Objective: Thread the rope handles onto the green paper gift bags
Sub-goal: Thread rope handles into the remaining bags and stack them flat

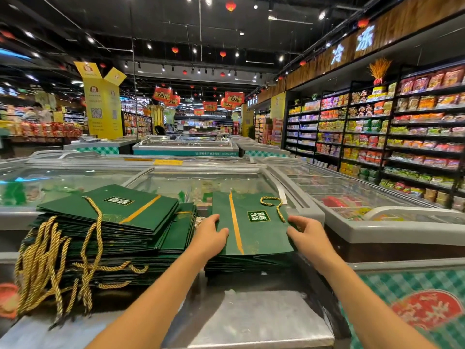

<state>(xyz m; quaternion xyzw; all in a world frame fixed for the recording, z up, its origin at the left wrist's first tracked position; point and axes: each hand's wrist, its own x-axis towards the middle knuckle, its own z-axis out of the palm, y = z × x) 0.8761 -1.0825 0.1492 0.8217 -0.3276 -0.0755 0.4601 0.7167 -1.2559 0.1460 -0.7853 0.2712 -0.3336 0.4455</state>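
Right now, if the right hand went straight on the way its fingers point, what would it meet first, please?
Most likely the gold rope lying on the top bag: its near end sits just ahead of the fingertips of the right hand, though depth is unclear.

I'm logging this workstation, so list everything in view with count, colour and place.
left bag stack: many, green, left side
rope handles: many, gold, hanging off left bag stack
right bag stack: several, green, centre
top bag: one, green, on right bag stack
loose rope: one, gold, on top bag
freezers: several, grey-rimmed, beneath and behind
shelves: several, black, right wall
lanterns: several, red, ceiling
left grip: one, bare, holding top bag's left edge
right grip: one, bare, holding its right edge
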